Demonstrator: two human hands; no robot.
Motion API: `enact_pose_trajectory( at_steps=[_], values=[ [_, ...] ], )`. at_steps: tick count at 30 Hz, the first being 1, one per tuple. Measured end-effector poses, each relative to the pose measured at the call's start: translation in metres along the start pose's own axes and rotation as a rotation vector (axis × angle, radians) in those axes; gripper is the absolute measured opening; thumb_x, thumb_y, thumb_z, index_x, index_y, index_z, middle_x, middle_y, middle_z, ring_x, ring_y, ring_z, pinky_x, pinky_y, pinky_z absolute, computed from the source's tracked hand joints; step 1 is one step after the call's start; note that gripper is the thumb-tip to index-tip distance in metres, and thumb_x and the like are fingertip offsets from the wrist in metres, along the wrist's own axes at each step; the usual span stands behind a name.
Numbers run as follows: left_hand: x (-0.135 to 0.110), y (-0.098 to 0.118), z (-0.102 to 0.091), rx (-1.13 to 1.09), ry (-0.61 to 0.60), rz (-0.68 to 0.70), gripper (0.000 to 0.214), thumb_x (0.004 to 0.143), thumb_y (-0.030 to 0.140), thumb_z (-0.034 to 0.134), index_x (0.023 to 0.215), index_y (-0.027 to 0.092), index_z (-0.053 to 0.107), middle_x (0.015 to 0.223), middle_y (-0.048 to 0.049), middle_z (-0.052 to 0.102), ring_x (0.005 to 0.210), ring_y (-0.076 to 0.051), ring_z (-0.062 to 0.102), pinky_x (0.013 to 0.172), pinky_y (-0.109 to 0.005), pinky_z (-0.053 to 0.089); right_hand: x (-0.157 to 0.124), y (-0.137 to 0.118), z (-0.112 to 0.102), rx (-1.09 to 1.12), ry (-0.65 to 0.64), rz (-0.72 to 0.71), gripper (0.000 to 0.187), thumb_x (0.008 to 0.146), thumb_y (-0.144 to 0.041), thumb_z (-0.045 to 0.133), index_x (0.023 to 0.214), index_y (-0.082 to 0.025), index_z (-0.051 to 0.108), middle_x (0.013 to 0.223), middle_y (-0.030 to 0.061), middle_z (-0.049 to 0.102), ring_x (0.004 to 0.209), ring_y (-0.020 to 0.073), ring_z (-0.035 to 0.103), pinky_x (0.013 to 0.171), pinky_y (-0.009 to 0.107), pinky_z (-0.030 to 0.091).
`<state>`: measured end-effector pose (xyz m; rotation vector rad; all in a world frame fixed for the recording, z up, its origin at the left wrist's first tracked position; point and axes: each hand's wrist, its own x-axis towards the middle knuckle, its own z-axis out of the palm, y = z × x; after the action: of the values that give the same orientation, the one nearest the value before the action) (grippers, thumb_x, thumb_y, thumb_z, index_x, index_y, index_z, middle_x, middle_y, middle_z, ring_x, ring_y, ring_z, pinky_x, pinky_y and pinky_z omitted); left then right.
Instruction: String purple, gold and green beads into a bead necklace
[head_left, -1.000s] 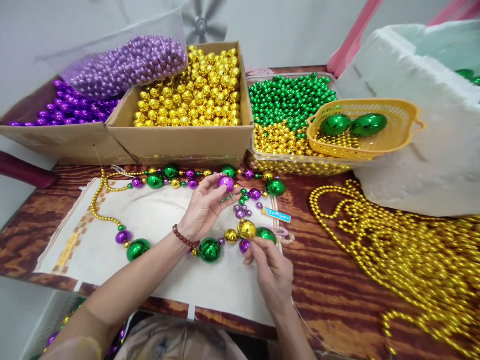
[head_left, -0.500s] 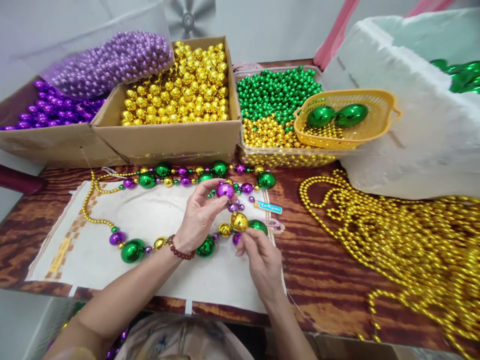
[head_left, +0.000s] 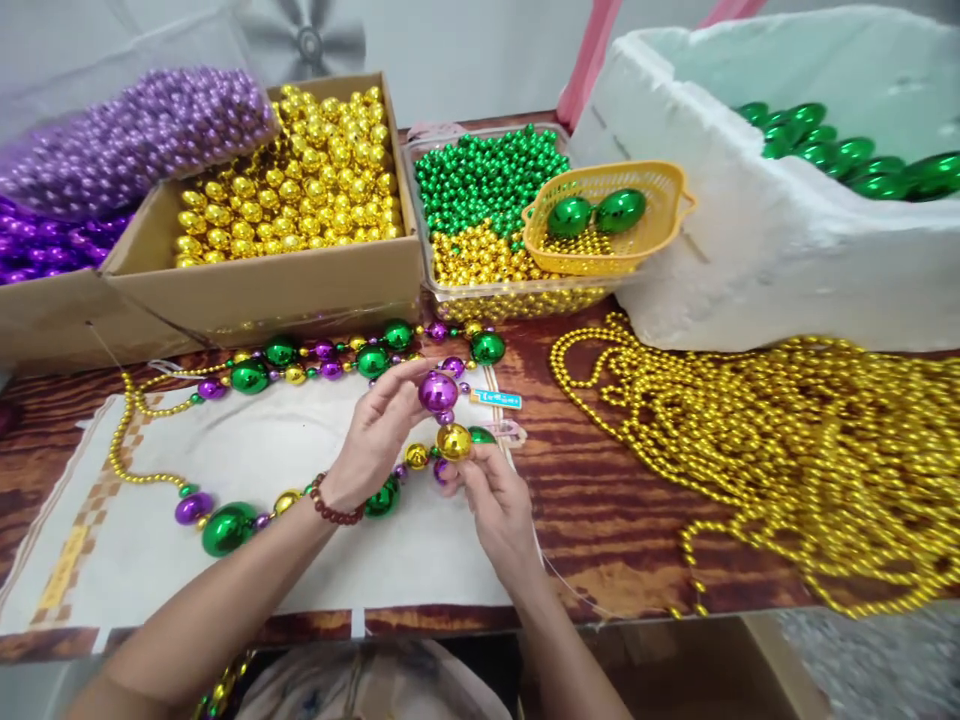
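Pinched in the fingers of my left hand (head_left: 382,425) is a large shiny purple bead (head_left: 438,392). Just below it, my right hand (head_left: 491,495) grips a gold bead (head_left: 454,441) between thumb and fingers. A small purple bead sits between these two. Both hands are over a bead necklace (head_left: 229,528) of purple, green and gold beads, laid in a loop on a white cloth (head_left: 247,455). Part of a green bead (head_left: 481,435) shows behind my right fingers. A thin thread trails from under my right wrist toward the table's front edge.
A cardboard box (head_left: 262,290) of gold beads stands behind, beside purple ones. Right of it are a clear tub (head_left: 517,290) of green and gold beads, a yellow basket (head_left: 607,262) and a foam box (head_left: 750,270). Gold bead strands (head_left: 757,450) cover the table's right side.
The view has turned right, so everything sits further left and more of the foam box shows. The purple bead in my left hand is now closer to the gold bead at my right fingers.
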<state>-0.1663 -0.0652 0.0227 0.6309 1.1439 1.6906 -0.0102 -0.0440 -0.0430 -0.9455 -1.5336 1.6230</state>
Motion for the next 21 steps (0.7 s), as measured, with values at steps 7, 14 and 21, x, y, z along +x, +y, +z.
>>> enact_pose_trajectory(
  at_steps=[7, 14, 21],
  values=[
    [0.105, 0.049, 0.039, 0.654, -0.149, 0.375, 0.011, 0.086, 0.02, 0.065, 0.094, 0.02, 0.073, 0.107, -0.0063, 0.068, 0.112, -0.022, 0.059, 0.104, -0.036, 0.043, -0.006, 0.013, -0.015, 0.121, 0.022, -0.023, 0.022, 0.099, -0.037, 0.049, 0.088, -0.019, 0.055, 0.079, 0.0019, 0.069, 0.056, 0.0093, 0.061, 0.056, 0.022, 0.047],
    [0.231, 0.038, 0.077, 1.528, -0.272, 0.21, 0.022, 0.071, -0.006, 0.057, 0.075, 0.013, 0.068, 0.1, -0.0168, 0.068, 0.121, -0.039, 0.055, 0.108, -0.056, 0.034, -0.009, 0.01, -0.013, 0.068, 0.018, -0.065, 0.024, 0.101, -0.036, 0.046, 0.087, -0.019, 0.057, 0.069, -0.0008, 0.064, 0.053, 0.0087, 0.057, 0.056, 0.021, 0.045],
    [0.241, 0.034, 0.071, 1.598, -0.251, 0.221, 0.022, 0.069, -0.006, 0.058, 0.078, 0.012, 0.068, 0.096, -0.0153, 0.068, 0.112, -0.033, 0.061, 0.102, -0.048, 0.044, -0.006, 0.015, -0.019, 0.065, 0.02, -0.065, 0.022, 0.101, -0.034, 0.047, 0.088, -0.019, 0.056, 0.077, 0.0001, 0.066, 0.058, 0.009, 0.059, 0.058, 0.021, 0.046]
  ],
)
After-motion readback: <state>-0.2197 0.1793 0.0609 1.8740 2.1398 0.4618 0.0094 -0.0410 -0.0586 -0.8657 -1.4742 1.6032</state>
